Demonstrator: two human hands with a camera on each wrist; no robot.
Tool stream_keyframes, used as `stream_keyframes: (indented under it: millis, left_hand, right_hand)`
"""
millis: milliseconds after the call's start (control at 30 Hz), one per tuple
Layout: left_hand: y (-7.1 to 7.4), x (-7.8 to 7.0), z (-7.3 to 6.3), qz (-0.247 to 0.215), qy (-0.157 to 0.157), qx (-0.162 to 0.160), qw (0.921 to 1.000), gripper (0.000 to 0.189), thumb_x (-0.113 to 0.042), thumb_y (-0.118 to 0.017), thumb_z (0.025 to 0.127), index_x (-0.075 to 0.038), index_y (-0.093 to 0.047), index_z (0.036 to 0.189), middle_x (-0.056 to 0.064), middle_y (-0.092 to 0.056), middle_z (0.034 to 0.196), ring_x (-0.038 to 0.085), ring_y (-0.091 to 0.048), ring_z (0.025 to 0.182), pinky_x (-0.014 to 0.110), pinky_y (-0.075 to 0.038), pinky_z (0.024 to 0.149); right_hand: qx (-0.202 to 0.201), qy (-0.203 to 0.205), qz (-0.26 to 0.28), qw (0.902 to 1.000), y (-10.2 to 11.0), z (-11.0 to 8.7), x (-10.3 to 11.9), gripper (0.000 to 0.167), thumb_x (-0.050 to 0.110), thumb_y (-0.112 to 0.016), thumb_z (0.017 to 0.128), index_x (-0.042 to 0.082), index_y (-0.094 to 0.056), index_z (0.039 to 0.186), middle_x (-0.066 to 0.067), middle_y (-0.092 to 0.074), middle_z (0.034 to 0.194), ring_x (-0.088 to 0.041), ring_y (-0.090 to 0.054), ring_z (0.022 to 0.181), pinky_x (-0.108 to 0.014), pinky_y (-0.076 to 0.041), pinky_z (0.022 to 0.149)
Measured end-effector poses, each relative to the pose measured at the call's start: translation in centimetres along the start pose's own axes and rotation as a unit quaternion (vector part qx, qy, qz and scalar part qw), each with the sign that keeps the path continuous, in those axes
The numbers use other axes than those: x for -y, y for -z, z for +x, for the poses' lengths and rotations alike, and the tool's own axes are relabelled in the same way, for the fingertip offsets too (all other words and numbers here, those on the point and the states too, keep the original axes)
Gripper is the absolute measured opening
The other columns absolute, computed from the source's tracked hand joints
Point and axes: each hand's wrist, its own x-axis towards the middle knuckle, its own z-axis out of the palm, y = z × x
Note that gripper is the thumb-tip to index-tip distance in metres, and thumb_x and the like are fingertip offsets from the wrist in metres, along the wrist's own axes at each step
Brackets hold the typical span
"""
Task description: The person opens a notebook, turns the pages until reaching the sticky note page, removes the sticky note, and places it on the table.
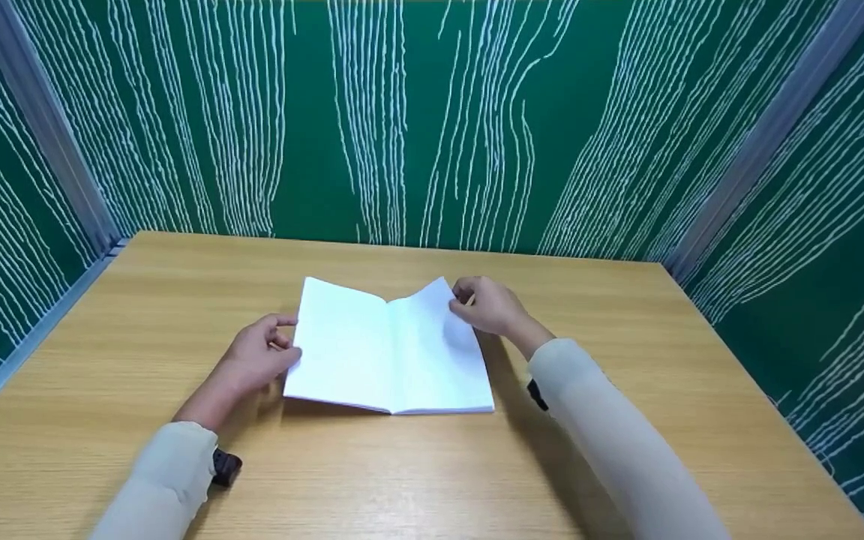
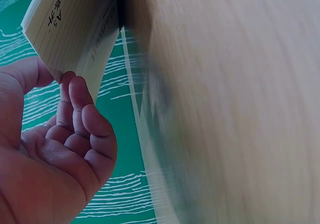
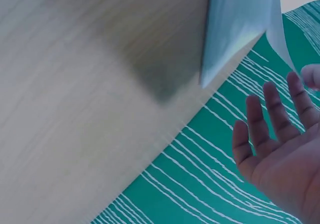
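Note:
A white notebook [image 1: 342, 345] lies spread at the middle of the table, its visible pages blank in the head view. My left hand [image 1: 258, 356] pinches its left edge between thumb and fingers, and that side tilts up off the wood. Seen from below in the left wrist view, the notebook's underside [image 2: 75, 31] shows ruled lines and dark handwriting. At the upper right corner, my right hand [image 1: 490, 304] pinches a page between thumb and index finger. This page [image 3: 281, 39] curves away from the rest in the right wrist view, where the other fingers [image 3: 257, 121] extend loosely.
The light wooden table [image 1: 417, 480] reaches back to a green wall [image 1: 462, 135] with white wavy lines. Grey metal posts [image 1: 769, 142] stand at the corners. A dark band [image 1: 226, 468] sits at the left wrist.

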Motion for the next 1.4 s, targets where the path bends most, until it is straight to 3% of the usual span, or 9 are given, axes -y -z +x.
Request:
stream_keyframes:
  millis: [233, 400, 667, 867, 1200, 1400]
  left_hand:
    - [0.0, 0.0, 0.1, 0.001, 0.0, -0.002, 1.0, 0.054, -0.018, -0.061, 0.089, -0.011, -0.044, 0.14, 0.01, -0.055, 0.105, 0.019, -0.052, 0.08, 0.027, -0.045, 0.062]
    - [0.0, 0.1, 0.0, -0.012, -0.001, 0.0, 0.9999, 0.053, -0.017, -0.06, 0.088, -0.011, -0.046, 0.138, 0.008, -0.054, 0.104, 0.017, -0.052, 0.077, 0.025, -0.043, 0.051]
    - [-0.1, 0.1, -0.1, -0.022, 0.006, 0.003, 0.9997, 0.052, -0.017, -0.061, 0.088, -0.013, -0.045, 0.138, 0.009, -0.054, 0.105, 0.018, -0.052, 0.074, 0.025, -0.043, 0.05]
    - [-0.1, 0.0, -0.2, -0.021, 0.005, 0.001, 0.9998, 0.052, -0.018, -0.061, 0.088, -0.013, -0.046, 0.138, 0.009, -0.054, 0.105, 0.018, -0.052, 0.072, 0.026, -0.043, 0.048]
    - [-0.1, 0.0, -0.3, -0.02, 0.009, -0.006, 0.9997, 0.052, -0.017, -0.061, 0.088, -0.012, -0.046, 0.138, 0.009, -0.054, 0.104, 0.019, -0.053, 0.074, 0.027, -0.045, 0.051]
    - [-0.1, 0.1, -0.3, -0.016, -0.003, -0.001, 0.9999, 0.05, -0.02, -0.058, 0.092, -0.011, -0.045, 0.139, 0.01, -0.055, 0.106, 0.019, -0.053, 0.081, 0.027, -0.045, 0.057]
  right_hand:
    - [0.045, 0.057, 0.003, 0.9974, -0.1, -0.8, 1.6, 0.023, 0.038, -0.062, 0.091, 0.024, -0.066, 0.108, 0.0, -0.065, 0.095, -0.019, -0.062, 0.081, -0.031, -0.053, 0.066]
    - [0.068, 0.09, 0.002, 0.9936, -0.6, -1.1, 2.6, 0.03, 0.039, -0.06, 0.093, 0.021, -0.064, 0.117, 0.001, -0.067, 0.094, -0.018, -0.063, 0.08, -0.03, -0.053, 0.068]
    - [0.124, 0.139, 0.037, 0.9818, -1.5, -1.2, 3.9, 0.026, 0.026, -0.057, 0.096, 0.023, -0.06, 0.121, -0.003, -0.062, 0.112, -0.023, -0.063, 0.094, -0.035, -0.055, 0.08]
    - [0.142, 0.174, 0.035, 0.9739, -2.3, -1.6, 4.7, 0.026, 0.023, -0.058, 0.095, 0.021, -0.06, 0.121, 0.0, -0.06, 0.118, -0.019, -0.055, 0.11, -0.038, -0.049, 0.096]
    - [0.142, 0.185, -0.008, 0.9724, -3.3, -2.0, 6.1, 0.027, 0.028, -0.06, 0.093, 0.025, -0.061, 0.121, -0.002, -0.055, 0.111, -0.017, -0.057, 0.094, -0.032, -0.049, 0.086]
    - [0.142, 0.189, -0.017, 0.9716, -3.4, -1.7, 5.8, 0.029, 0.023, -0.06, 0.093, 0.016, -0.061, 0.121, -0.004, -0.061, 0.109, -0.018, -0.059, 0.097, -0.035, -0.05, 0.091]
